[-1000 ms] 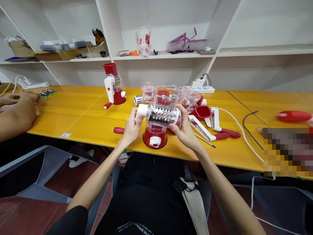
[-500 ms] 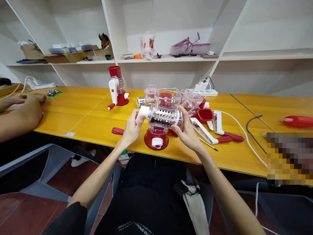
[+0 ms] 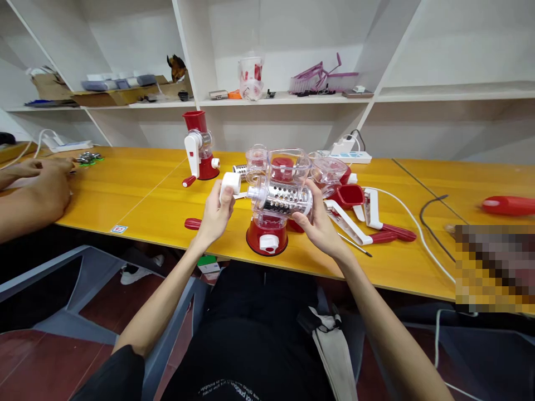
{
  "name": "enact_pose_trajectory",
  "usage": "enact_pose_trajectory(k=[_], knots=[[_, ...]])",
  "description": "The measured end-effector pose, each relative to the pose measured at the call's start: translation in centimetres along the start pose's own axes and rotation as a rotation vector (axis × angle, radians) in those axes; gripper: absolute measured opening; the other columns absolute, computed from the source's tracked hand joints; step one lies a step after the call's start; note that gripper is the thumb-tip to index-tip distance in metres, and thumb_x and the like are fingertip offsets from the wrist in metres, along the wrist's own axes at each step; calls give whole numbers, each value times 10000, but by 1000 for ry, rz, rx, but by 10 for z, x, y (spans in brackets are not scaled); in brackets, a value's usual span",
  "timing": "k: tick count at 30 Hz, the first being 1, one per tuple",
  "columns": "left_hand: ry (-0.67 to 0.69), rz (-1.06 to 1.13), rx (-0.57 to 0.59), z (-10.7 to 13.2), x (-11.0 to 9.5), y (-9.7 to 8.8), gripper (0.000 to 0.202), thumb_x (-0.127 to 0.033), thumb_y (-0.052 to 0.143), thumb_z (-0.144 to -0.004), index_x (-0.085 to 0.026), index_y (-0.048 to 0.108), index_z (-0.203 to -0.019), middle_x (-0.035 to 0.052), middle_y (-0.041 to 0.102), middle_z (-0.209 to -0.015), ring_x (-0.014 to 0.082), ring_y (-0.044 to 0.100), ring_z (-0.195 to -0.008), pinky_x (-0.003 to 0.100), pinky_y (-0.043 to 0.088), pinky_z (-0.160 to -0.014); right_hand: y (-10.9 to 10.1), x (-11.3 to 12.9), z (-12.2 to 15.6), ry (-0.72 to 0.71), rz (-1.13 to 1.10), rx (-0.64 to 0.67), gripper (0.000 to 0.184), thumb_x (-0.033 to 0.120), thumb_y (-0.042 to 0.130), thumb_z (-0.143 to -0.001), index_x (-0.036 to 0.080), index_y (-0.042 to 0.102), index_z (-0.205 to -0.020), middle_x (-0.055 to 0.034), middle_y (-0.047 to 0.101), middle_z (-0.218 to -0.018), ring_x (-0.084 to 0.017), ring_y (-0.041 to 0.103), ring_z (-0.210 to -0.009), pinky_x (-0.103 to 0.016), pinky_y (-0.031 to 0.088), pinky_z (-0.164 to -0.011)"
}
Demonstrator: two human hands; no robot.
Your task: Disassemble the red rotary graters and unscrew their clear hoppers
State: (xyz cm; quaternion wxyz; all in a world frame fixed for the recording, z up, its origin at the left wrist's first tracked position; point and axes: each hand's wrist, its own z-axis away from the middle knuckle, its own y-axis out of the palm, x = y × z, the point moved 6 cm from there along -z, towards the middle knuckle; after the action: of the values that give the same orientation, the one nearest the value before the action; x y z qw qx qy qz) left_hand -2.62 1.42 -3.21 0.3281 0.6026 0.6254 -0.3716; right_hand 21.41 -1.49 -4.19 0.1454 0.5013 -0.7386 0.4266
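Fingers of my left hand (image 3: 216, 214) are closed around a white crank handle (image 3: 230, 184), whose red grip (image 3: 193, 224) sticks out to the left beyond the hand. The crank stands apart from the white shaft end of a perforated metal grating drum (image 3: 281, 199). That drum lies inside the clear housing of a rotary grater (image 3: 267, 236) with a red suction base, upright near the table's front edge. My right hand (image 3: 320, 223) is wrapped round the right end of the housing, thumb in front.
Another rotary grater (image 3: 199, 150) stands assembled at the back left. Clear housings (image 3: 328, 170), a red hopper (image 3: 350, 196), crank handles (image 3: 349, 223) and a screwdriver (image 3: 359, 247) lie on the right. A power strip (image 3: 349, 157) sits behind. A co-worker's hands (image 3: 45, 181) rest far left.
My left hand has moved left with the crank handle, which has come away from the drum's shaft and left a gap. My right hand stays on the housing.
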Motion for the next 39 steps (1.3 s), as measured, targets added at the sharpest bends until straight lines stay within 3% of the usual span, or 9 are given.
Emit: enact_pose_trajectory(k=[8,11,14,19,23,29,34,39], knots=[[-251,294,170,-3,4,12,620,-828,508,-822,-216,419,-779,-84,393,-548,35,297,-362,178,243,-351,6,-5,2,26,-54,-26,903,710,439,-875,268,132,-1601,-73,180,-1660,-178,313,-1550,-417,311,-1339],[-317,372,221,-1,7,16,638,-838,528,-799,-205,453,-795,-86,401,-527,29,295,-341,168,240,-335,9,-8,3,45,-80,-43,927,729,410,-876,252,109,-1612,-87,213,-1649,-175,308,-1555,-421,308,-1340],[-368,414,244,0,10,19,653,-855,499,-798,-203,481,-828,-86,406,-507,36,292,-322,174,234,-321,10,-12,4,68,-96,-70,875,725,415,-879,230,243,-1580,-118,347,-1584,-173,362,-1520,-433,310,-1333],[-408,418,250,0,12,20,663,-855,383,-853,-203,504,-835,-81,405,-488,47,294,-307,179,238,-316,12,-15,8,116,-117,-154,653,605,463,-926,123,521,-1361,-119,575,-1320,-135,553,-1286,-425,451,-1203],[-399,420,245,-1,12,19,648,-838,397,-861,-201,492,-792,-74,403,-494,41,291,-313,173,237,-317,14,-16,9,132,-147,-223,545,552,487,-934,94,591,-1210,-87,627,-1154,-95,591,-1158,-359,507,-1119],[-394,474,237,-2,8,15,553,-738,432,-907,-197,533,-847,-51,440,-577,57,337,-388,190,304,-369,13,-17,9,125,-167,-239,498,533,509,-930,85,617,-1120,-74,635,-1095,-75,595,-1100,-318,527,-1069],[-236,362,174,-8,-2,-2,444,-600,708,-827,-183,647,-965,2,611,-762,85,531,-612,201,452,-573,11,-18,8,122,-162,-224,487,522,518,-929,75,610,-1100,-64,632,-1049,-62,597,-1040,-284,546,-1005],[-58,81,77,-14,-14,-22,461,-590,729,-834,-181,692,-1043,59,722,-985,147,648,-891,246,504,-808,10,-20,7,116,-148,-212,498,526,512,-930,93,604,-1159,-76,627,-1116,-75,591,-1099,-315,531,-1063]])
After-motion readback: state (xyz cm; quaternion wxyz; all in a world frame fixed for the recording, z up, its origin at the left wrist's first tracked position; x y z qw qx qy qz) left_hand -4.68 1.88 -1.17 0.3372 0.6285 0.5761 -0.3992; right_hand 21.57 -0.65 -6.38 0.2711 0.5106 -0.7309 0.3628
